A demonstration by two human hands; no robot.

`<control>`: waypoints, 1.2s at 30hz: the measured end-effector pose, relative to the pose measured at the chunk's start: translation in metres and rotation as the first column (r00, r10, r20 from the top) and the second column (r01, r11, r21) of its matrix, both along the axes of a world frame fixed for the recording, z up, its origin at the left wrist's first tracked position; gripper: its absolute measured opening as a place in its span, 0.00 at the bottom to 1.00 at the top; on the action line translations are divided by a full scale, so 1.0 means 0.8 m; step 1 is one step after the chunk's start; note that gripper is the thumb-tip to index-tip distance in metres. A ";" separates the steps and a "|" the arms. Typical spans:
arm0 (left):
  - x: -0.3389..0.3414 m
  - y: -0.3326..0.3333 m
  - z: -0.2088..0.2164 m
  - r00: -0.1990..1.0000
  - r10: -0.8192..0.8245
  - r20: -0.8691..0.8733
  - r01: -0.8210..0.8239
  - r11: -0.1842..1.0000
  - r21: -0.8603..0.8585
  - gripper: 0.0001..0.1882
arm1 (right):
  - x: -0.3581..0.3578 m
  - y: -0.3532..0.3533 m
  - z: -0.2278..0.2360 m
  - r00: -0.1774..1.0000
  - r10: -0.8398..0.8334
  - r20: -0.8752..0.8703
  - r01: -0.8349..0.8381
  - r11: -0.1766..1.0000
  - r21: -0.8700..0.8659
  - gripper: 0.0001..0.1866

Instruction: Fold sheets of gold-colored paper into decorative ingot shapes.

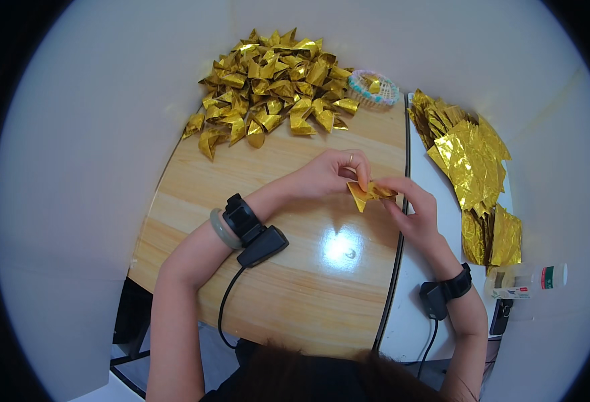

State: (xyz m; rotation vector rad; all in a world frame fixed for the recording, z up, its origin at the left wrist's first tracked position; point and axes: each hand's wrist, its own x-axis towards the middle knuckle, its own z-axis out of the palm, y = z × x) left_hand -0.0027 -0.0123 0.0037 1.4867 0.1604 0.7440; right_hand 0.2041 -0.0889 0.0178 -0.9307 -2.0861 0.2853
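Toward the near side, a smooth grey-green bangle (222,230) sits beside a matte black strapped device (242,218). Beyond, over the glossy wood-grain tabletop (295,285), the left hand (338,171) pinches a creased gold foil piece (358,196), its pointed corner hanging down, while the right hand (416,213) grips the other end between thumb and forefinger. To the right, wrinkled gold sheets (469,164) lie flat in ragged layers on a smooth white surface (402,325). Farthest off, curled, spiky gold shapes (278,87) heap up near an open-weave basket (373,100) with a bumpy pastel rim.
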 end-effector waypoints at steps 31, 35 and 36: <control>-0.014 -0.005 -0.007 0.776 0.521 -0.356 -0.047 0.611 0.790 0.13 | 0.009 0.007 -0.010 0.926 -0.182 0.330 0.257 0.946 -0.198 0.22; -0.014 -0.006 -0.006 0.766 0.539 -0.351 0.005 0.541 0.841 0.16 | 0.008 0.007 -0.008 0.926 -0.170 0.337 0.255 0.939 -0.229 0.23; -0.015 -0.006 -0.006 0.765 0.539 -0.352 0.005 0.542 0.841 0.16 | 0.006 0.006 -0.006 0.955 -0.166 0.244 0.242 0.915 -0.323 0.24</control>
